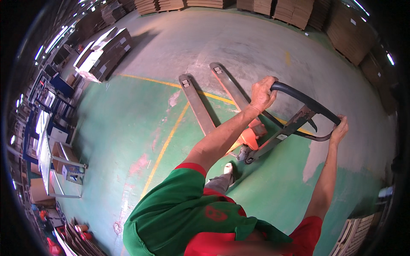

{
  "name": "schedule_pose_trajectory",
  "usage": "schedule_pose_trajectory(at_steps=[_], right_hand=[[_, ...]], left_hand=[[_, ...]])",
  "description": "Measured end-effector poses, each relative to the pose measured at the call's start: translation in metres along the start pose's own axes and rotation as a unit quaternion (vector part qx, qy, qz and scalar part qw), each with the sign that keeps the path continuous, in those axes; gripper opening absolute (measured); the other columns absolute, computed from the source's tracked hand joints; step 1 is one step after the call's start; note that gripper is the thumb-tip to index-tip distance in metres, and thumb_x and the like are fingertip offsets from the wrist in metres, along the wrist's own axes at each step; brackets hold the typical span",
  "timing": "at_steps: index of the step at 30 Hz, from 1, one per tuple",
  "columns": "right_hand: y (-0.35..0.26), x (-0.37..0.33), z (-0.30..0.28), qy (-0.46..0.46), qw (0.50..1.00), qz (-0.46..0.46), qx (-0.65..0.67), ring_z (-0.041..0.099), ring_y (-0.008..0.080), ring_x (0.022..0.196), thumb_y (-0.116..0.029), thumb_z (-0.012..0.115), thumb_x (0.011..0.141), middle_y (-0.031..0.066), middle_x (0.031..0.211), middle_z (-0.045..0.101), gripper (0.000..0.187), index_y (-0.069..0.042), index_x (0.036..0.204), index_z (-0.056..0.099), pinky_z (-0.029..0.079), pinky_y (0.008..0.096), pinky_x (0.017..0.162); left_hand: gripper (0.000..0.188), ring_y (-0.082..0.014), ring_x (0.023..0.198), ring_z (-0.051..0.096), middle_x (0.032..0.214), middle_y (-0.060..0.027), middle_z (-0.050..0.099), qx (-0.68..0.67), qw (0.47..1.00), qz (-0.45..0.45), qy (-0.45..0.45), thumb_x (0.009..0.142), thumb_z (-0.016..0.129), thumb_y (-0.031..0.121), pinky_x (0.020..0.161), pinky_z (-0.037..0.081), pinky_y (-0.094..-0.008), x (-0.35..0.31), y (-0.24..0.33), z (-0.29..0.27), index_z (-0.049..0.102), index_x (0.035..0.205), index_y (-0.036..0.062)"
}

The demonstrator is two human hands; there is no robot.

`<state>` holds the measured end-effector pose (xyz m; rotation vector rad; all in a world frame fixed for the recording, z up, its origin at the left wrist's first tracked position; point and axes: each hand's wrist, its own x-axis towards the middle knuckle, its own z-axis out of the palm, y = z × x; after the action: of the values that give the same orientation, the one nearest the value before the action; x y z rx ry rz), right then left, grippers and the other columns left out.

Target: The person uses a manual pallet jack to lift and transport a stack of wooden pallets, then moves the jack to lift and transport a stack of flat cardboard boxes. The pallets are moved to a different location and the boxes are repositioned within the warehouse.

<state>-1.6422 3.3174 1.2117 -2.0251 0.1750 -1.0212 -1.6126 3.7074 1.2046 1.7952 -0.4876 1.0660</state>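
Steering: likely step in hand
Left fingers: wrapped closed around handle
Right fingers: curled around its corner
Jack: on floor, forks ahead (seemingly bare)
Handle: next probably wants even, two-handed pressure

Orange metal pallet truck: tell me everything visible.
The orange, worn metal pallet truck stands on the green floor, partly hidden by the left forearm. Its two long, scuffed forks, carrying nothing, point away across a yellow floor line. Its tilted dark shaft ends in a black loop handle with a lever, gripped by left hand and right hand.
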Motion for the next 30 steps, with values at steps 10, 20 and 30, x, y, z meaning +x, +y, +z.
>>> schedule_pose_trajectory(at_steps=[10, 20, 30], right_hand=[[0.055, 0.151, 0.114, -0.026, 0.999, -0.02, 0.019, 0.057, 0.0168, 0.067, -0.041, 0.038, 0.104, 0.0072, 0.085, 0.066, 0.051, -0.002, 0.099, 0.069, 0.043, 0.0312, 0.055], [0.08, 0.269, 0.246, -0.071, 0.994, 0.005, 0.084, 0.058, 0.0178, 0.077, -0.045, 0.041, 0.104, 0.0052, 0.092, 0.063, 0.052, -0.001, 0.099, 0.068, 0.043, 0.032, 0.059], [0.101, 0.387, 0.412, -0.124, 0.982, -0.053, 0.135, 0.061, 0.0241, 0.078, -0.037, 0.041, 0.105, 0.0117, 0.089, 0.066, 0.048, 0.002, 0.097, 0.067, 0.048, 0.0367, 0.067]], left_hand=[[0.034, -0.0374, 0.082, 0.067, 0.089, -0.0157, 0.065, 0.01, 1.0, -0.014, 0.013, 0.07, 0.067, -0.003, 0.071, 0.054, -0.0435, 0.087, -0.086, 0.079, 0.064, 0.103, 0.0063], [0.035, -0.0381, 0.081, 0.065, 0.088, -0.0156, 0.064, 0.065, 0.997, -0.035, 0.036, 0.07, 0.068, -0.001, 0.068, 0.051, -0.0447, 0.168, -0.182, 0.146, 0.063, 0.104, 0.0065], [0.037, -0.0397, 0.086, 0.068, 0.09, -0.0185, 0.067, 0.157, 0.982, -0.055, 0.088, 0.071, 0.068, -0.004, 0.074, 0.053, -0.0429, 0.249, -0.296, 0.189, 0.063, 0.107, 0.0047]])
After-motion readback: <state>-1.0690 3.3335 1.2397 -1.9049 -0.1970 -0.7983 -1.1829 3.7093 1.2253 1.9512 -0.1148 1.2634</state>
